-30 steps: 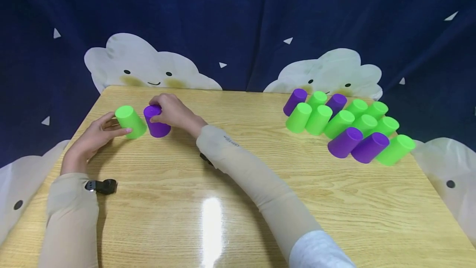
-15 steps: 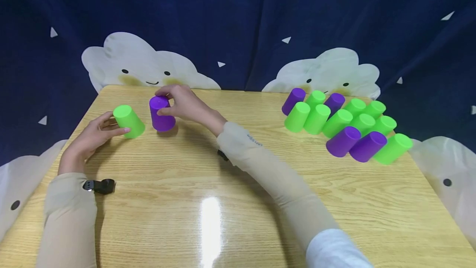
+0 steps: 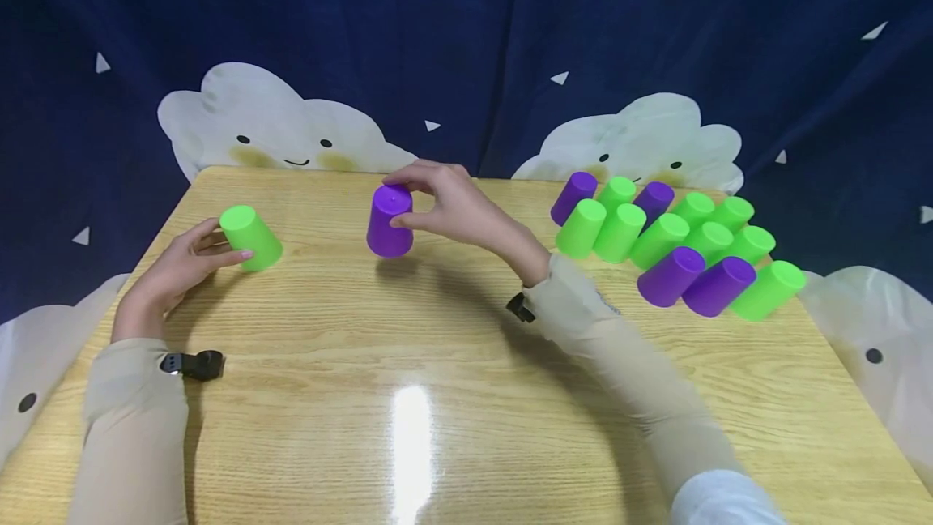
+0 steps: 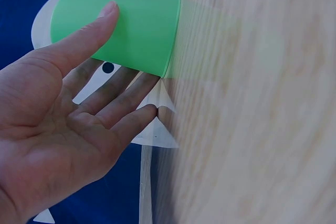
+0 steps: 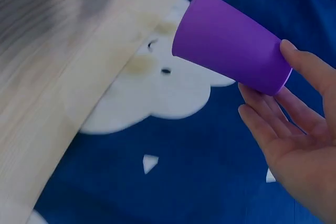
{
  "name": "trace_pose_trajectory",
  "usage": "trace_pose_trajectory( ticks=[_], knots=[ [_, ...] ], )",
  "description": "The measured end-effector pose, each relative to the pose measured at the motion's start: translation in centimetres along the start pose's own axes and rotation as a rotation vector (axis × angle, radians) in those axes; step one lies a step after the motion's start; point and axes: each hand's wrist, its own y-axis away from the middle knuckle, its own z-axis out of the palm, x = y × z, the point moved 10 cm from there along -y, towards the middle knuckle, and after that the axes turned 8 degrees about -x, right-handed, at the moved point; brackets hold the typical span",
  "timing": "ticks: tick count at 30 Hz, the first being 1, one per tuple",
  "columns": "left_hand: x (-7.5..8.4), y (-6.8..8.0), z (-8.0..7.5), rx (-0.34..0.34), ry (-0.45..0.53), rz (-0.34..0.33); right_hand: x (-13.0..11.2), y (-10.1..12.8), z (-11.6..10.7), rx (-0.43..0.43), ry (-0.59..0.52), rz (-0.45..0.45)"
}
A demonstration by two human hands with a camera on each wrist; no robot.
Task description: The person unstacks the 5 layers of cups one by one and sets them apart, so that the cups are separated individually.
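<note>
Your right hand [image 3: 455,205] is carrying the purple cup [image 3: 389,220] upside down, pinched at its top, rightward off the table [image 3: 466,395], well away from the green cup [image 3: 250,236], which your left hand [image 3: 178,270] keeps steadying with relaxed fingers.

right hand [image 3: 455,209]: pinching an upside-down purple cup [image 3: 389,221] just above the bench [image 3: 437,363]
left hand [image 3: 178,266]: fingers resting on a green cup [image 3: 250,237]
far right: cluster of green and purple cups [image 3: 678,245]
</note>
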Motion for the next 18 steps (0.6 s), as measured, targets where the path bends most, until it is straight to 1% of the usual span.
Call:
trace_pose_trajectory(
  ticks=[3, 7, 11, 14, 18],
  knots=[
    [0.0, 0.0, 0.0, -0.001, -0.005, -0.004, 1.0, 2.4, -1.5, 0.027, 0.004, 0.016],
    [-0.1, 0.0, 0.0, -0.001, 0.0, -0.014, 2.7, 5.7, -3.6, 0.073, 0.025, 0.061],
    [-0.1, -0.1, 0.0, 0.0, 0.006, -0.015, 4.3, 8.9, -5.5, 0.122, 0.08, 0.109],
    [-0.1, -0.1, 0.0, 0.001, 0.006, -0.015, 5.4, 11.2, -6.6, 0.148, 0.123, 0.138],
    [-0.1, 0.0, 0.1, 0.0, 0.003, -0.014, 7.0, 14.0, -7.8, 0.167, 0.138, 0.179]
  ],
)
